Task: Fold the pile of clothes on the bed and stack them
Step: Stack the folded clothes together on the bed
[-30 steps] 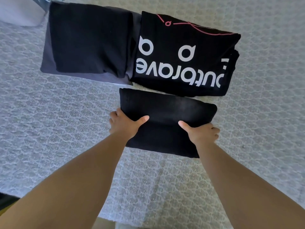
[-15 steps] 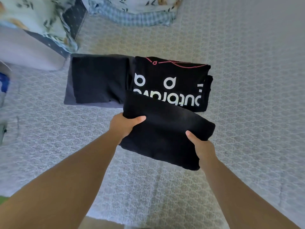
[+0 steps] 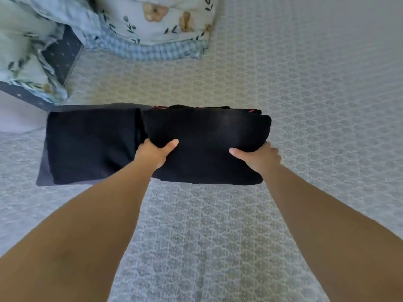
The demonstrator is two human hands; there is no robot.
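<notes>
A folded black garment (image 3: 205,147) sits at the middle of the frame with its long axis running left to right, its far edge toward the top of the picture and its near edge toward the person. It lies over another folded garment, of which only a thin strip with pink lines (image 3: 244,109) shows along the far edge. The left hand (image 3: 152,152) holds the black garment at its left near part, thumb laid across the top and fingers hidden beneath the cloth; the right hand (image 3: 260,158) holds the right near part the same way, thumb on top pointing left, fingers curled round the edge. The garment thus spans between the two grips and reaches beyond them toward the top of the frame. Touching it on the left lies a second black folded stack (image 3: 91,147) on a grey layer. Two stacks are visible side by side on the patterned bed cover (image 3: 218,236). Floral bedding (image 3: 152,25) is heaped at the upper left.
</notes>
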